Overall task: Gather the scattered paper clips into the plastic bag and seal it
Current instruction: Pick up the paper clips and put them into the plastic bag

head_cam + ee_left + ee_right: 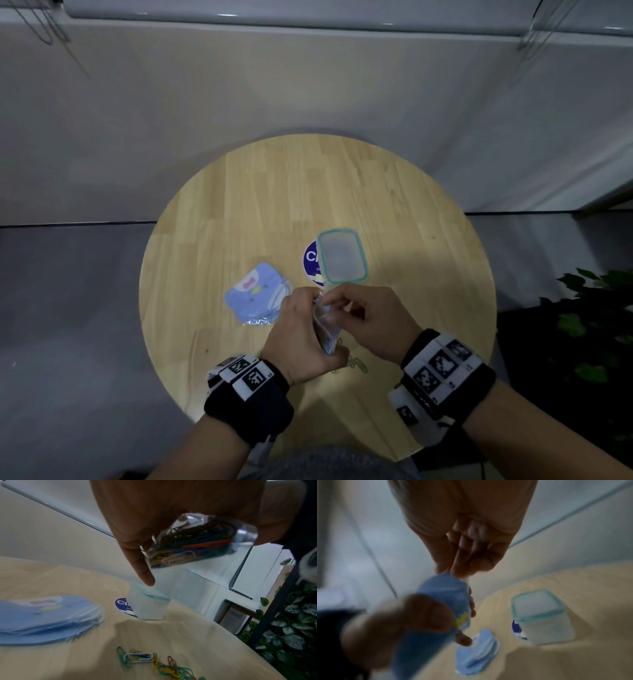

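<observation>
Looking down through the head view, I see the plastic bag (326,325) held up between my two hands just below the centre of the frame, lifted off the round wooden table (274,192). My left hand (301,337) is wrapped around the bag's lower part, fingers curled round it, and in the left wrist view the clear side of the bag (193,540) fills the upper middle, packed with coloured paper clips, with one finger (145,573) pointing down toward the table. My right hand (371,323) pinches the bag's top edge with thumb and fingertips, the other fingers curled in. The right wrist view is blurred, but it shows the blue printed side of the bag (447,595) squeezed between both hands in the middle of the frame.

Some loose paper clips (354,364) still lie on the table right under my hands, at the lower centre of the head view; the left wrist view shows them (154,662) in a small green, white, red and yellow pile at the bottom of the frame. I cannot tell whether the bag's mouth is closed.

A stack of spare blue bags (255,298) lies on the table just left of my left hand. A small clear box with a green rim (342,257) stands just above my hands, partly covering a round blue sticker (311,257).
</observation>
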`<state>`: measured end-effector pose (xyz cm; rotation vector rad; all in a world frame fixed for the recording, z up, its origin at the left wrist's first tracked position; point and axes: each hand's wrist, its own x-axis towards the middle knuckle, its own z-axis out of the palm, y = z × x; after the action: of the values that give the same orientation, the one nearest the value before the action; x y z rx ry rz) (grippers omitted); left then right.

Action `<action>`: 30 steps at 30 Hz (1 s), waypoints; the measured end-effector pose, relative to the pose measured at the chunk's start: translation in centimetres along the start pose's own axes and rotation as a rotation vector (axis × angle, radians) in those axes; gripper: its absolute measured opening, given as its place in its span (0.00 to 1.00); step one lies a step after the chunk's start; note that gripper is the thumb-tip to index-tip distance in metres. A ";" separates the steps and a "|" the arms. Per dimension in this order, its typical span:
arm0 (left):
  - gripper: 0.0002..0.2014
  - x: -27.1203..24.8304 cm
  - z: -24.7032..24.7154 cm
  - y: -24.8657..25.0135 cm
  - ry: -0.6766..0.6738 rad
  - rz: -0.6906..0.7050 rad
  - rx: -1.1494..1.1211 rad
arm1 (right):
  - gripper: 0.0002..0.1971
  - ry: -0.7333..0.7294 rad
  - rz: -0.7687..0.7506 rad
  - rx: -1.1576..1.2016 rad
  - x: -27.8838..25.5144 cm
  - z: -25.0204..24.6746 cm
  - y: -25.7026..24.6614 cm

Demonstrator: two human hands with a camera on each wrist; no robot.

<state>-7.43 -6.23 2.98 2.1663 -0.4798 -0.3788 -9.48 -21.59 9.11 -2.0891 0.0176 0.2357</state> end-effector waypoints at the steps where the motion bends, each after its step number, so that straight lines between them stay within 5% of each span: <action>1: 0.37 0.0 -0.1 -0.2 0.009 0.000 0.006 | 0.10 -0.061 0.081 0.114 0.0 -0.2 -0.1; 4: 0.37 -0.3 -0.3 -0.3 0.020 0.013 0.001 | 0.10 -0.260 0.171 0.128 -0.3 -0.8 -0.3; 11: 0.36 -0.4 -0.2 0.3 -0.013 0.095 0.069 | 0.10 -0.377 -0.175 -0.438 0.1 -1.4 -1.3; 17: 0.36 -0.3 -1.2 -0.3 0.041 0.067 0.132 | 0.15 -0.244 -0.309 -0.698 0.3 -2.9 -0.9; 21: 0.35 -0.3 -0.8 0.1 0.094 0.083 0.169 | 0.12 -0.074 -0.105 -0.535 0.4 -1.9 -0.5; 25: 0.31 -0.1 -0.4 0.6 0.157 0.085 0.164 | 0.08 -0.264 0.149 -0.241 0.8 0.2 -1.2; 30: 0.36 -0.3 -0.9 -1.0 0.188 0.017 0.158 | 0.12 -0.369 0.146 -0.191 1.6 0.2 -1.8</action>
<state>-7.13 -4.91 2.77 2.3214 -0.4342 -0.1295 -7.70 -20.41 10.23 -2.2054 -0.0779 0.7330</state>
